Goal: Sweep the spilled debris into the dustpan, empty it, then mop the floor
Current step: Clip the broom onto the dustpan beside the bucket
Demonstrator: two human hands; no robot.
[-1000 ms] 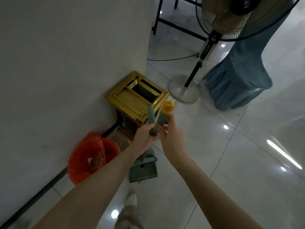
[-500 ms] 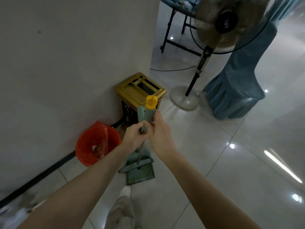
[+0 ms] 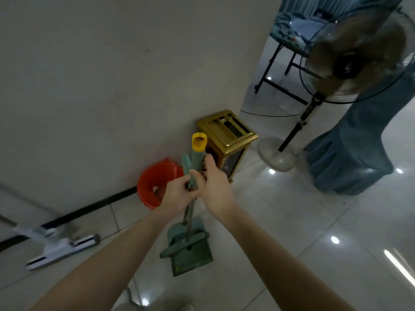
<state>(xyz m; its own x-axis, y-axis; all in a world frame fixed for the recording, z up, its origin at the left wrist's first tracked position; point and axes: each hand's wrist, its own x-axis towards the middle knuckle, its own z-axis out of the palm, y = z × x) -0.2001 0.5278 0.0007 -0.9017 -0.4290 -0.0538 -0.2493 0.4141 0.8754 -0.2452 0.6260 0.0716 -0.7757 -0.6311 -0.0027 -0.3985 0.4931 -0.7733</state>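
One red bucket (image 3: 155,182) at 10 o'clock from the hands, against the wall (image 3: 112,75); something brownish lies inside, too unclear to name. One gold bin (image 3: 226,135) at 1 o'clock, slotted top, contents hidden. Hands touching: left hand (image 3: 177,196) wrapped round the dustpan (image 3: 193,261) handle, right hand (image 3: 213,187) round the broom (image 3: 197,158); pan stands on the tiles (image 3: 280,232) at 6 o'clock. One white mop (image 3: 60,248) at 8 o'clock. One fan (image 3: 350,63), one draped chair (image 3: 350,158) at 2 o'clock.
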